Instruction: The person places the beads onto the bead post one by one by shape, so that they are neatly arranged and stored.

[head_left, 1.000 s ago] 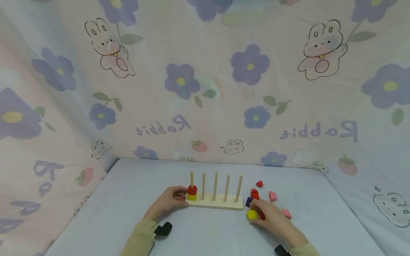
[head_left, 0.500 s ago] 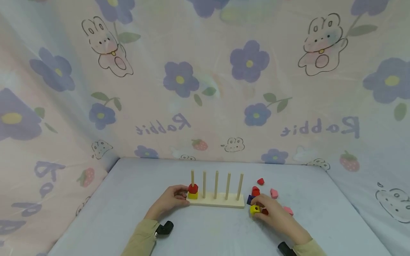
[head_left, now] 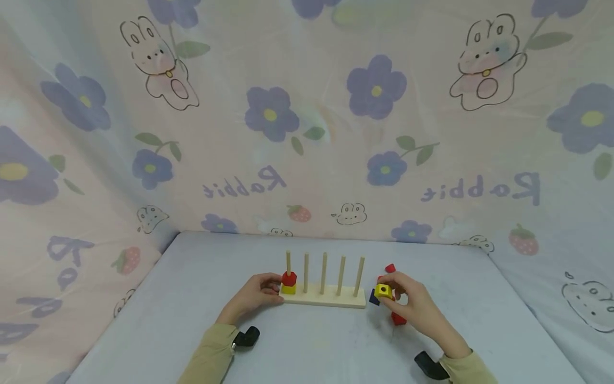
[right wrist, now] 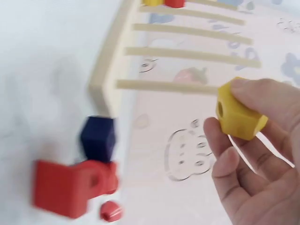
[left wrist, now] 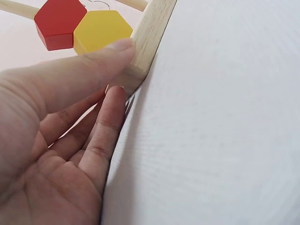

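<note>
While holding a pale wooden five-peg rack by its left end with the left hand, pinches a yellow, holed hexagonal block in the right hand, aloft near the rack's right end.

The rack, pale wood with five upright pegs, sits flat on the counter, its nine o'clock end gripped by the left hand. The nearest peg there carries a yellow block beneath a red block, both hexagonal. At three o'clock, the right hand pinches a loose yellow block, raised, its hole showing.
</note>
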Motion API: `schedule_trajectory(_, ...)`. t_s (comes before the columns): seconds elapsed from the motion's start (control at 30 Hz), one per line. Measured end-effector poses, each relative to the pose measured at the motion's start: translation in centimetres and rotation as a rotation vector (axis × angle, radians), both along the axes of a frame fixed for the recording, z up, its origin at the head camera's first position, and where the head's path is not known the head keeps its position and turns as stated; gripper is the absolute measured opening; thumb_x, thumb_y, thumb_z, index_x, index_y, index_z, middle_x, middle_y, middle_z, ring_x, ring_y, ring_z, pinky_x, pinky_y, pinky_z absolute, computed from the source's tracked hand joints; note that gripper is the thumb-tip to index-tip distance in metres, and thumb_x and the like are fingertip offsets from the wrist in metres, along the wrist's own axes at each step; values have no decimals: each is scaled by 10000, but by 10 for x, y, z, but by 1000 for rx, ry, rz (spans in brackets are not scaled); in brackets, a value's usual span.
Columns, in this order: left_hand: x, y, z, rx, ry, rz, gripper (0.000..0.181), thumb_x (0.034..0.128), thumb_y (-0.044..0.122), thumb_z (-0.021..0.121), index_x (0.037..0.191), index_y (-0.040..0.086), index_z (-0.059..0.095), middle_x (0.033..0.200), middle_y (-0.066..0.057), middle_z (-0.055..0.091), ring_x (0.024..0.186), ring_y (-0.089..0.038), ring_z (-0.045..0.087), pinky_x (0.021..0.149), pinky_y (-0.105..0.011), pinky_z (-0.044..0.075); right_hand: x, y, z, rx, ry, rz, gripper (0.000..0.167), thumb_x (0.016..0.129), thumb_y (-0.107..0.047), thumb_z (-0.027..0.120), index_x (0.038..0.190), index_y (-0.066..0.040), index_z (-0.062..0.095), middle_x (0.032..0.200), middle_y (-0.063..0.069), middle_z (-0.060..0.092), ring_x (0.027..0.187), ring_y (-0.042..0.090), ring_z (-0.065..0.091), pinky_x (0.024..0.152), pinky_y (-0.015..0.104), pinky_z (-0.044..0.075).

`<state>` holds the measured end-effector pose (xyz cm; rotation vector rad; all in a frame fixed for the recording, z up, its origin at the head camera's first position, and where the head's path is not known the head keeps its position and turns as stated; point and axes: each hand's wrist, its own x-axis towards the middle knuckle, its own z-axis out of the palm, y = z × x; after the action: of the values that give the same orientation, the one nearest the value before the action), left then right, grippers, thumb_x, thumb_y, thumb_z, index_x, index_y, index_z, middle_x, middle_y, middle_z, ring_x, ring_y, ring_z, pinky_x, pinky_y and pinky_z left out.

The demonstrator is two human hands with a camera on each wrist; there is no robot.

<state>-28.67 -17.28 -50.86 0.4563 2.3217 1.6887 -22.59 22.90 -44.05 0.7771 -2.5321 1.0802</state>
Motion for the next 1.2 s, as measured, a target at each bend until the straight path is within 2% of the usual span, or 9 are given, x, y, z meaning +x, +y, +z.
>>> schedule_trajectory(0.17, 1, 0, 1, -3, 4, -4, 506, 760, 55, 801, 1211, -12, 582, 982, -102, 596, 857, -202, 574, 757, -233, 499, -4, -14, 26, -35, 45, 4, 404, 761, -29, 796, 1083, -134, 577, 951, -84, 640, 750, 88, 544, 617, 227, 483)
schedule_trajectory(0.33, -1, -1, 3, -5, 30, -7, 509, 752, 38, 802, 1207, -27, 583, 962, -111, 596, 833, -188, 585, 756, -233, 508, -11, -35, 51, -89, 108, 25, 376, 792, -46, 775, 1097, -110, 565, 977, -29, 645, 767, 104, 579, 623, 247, 502)
schedule_trajectory(0.53, 0, 0, 5, 15, 12, -8, 511, 755, 29, 797, 1213, -31, 579, 977, -121, 596, 840, -181, 588, 759, -231, 511, -11, -70, 83, -178, 182, 122, 369, 772, 62, 753, 1088, -37, 591, 955, 35, 647, 802, 173, 617, 669, 331, 532)
schedule_trajectory(0.7, 1, 0, 3, 11, 4, 1, 510, 756, 21, 794, 1215, -27, 577, 971, -118, 590, 836, -185, 581, 749, -231, 514, -5, -106, 105, -230, 151, 207, 326, 789, 102, 716, 1077, 32, 582, 952, 103, 643, 817, 211, 613, 705, 374, 533)
schedule_trajectory(0.83, 1, 0, 1, 1, 2, 5, 502, 757, 33, 797, 1212, -3, 587, 966, -103, 592, 838, -196, 577, 746, -243, 509, -9, -130, 105, -278, 123, 242, 304, 819, 78, 699, 1094, 30, 577, 990, 101, 639, 858, 211, 609, 750, 377, 530)
schedule_trajectory(1.07, 2, 1, 1, -48, 17, 9, 479, 777, 93, 798, 1212, 40, 605, 995, -77, 608, 864, -201, 586, 792, -270, 500, -40, -166, 68, -323, 97, 263, 310, 850, -34, 715, 1133, -80, 596, 1038, -14, 644, 935, 152, 611, 799, 329, 511)
schedule_trajectory(1.2, 3, 0, 1, -52, 22, 11, 477, 785, 102, 795, 1217, 39, 603, 1010, -64, 617, 875, -204, 591, 816, -278, 501, -46, -183, 57, -299, 128, 253, 304, 856, -57, 717, 1136, -92, 603, 1057, -33, 633, 941, 132, 588, 812, 315, 501)
